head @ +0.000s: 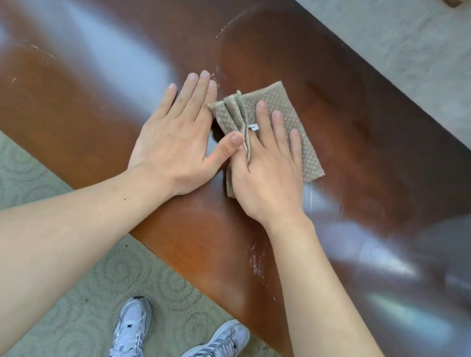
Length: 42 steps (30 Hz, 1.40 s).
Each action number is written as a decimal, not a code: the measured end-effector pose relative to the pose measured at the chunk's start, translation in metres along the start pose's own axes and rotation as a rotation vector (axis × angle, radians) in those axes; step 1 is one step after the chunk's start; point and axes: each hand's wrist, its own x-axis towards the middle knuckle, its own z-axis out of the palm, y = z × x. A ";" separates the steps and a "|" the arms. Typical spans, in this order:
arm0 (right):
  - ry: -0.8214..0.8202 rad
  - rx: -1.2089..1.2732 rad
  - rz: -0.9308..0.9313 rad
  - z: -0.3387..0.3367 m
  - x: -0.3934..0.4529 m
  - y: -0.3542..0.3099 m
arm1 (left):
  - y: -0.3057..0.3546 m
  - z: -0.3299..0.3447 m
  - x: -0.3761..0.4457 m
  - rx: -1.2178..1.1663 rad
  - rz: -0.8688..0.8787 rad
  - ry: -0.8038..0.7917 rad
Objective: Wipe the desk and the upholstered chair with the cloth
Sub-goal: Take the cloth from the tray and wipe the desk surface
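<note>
Both forearms reach over the wooden desk (96, 65). Right hand (264, 167) presses flat on the folded tan cloth (287, 108); left hand (179, 133) lies open beside it, grasping nothing. Dust streaks could smear if the folds slip.

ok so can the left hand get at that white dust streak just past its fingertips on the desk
Probably yes. The left hand lies flat on the desk with its fingers beside the white dust streak, and nothing lies between them. The cloth sits under the right hand, so it would wipe bare.
</note>
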 end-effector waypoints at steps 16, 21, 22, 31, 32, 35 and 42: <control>-0.061 -0.089 0.057 -0.024 0.198 0.000 | 0.001 0.003 0.008 0.094 -0.089 -0.045; -0.088 -0.117 -0.036 -0.025 0.222 -0.012 | 0.000 0.008 0.010 0.130 -0.102 -0.038; -0.090 -0.124 -0.063 -0.025 0.220 -0.011 | 0.001 0.009 0.010 0.136 -0.105 -0.040; -0.056 -0.194 -0.281 -0.012 0.140 -0.007 | 0.005 0.005 0.006 0.146 -0.255 0.008; -0.058 -0.202 -0.293 -0.012 0.125 -0.004 | 0.007 0.004 0.004 0.154 -0.309 0.007; -0.106 -0.179 -0.321 -0.010 0.082 0.004 | 0.011 0.004 -0.004 0.152 -0.401 -0.002; -0.109 -0.153 -0.253 -0.008 0.068 0.007 | 0.011 0.009 -0.009 0.125 -0.382 0.010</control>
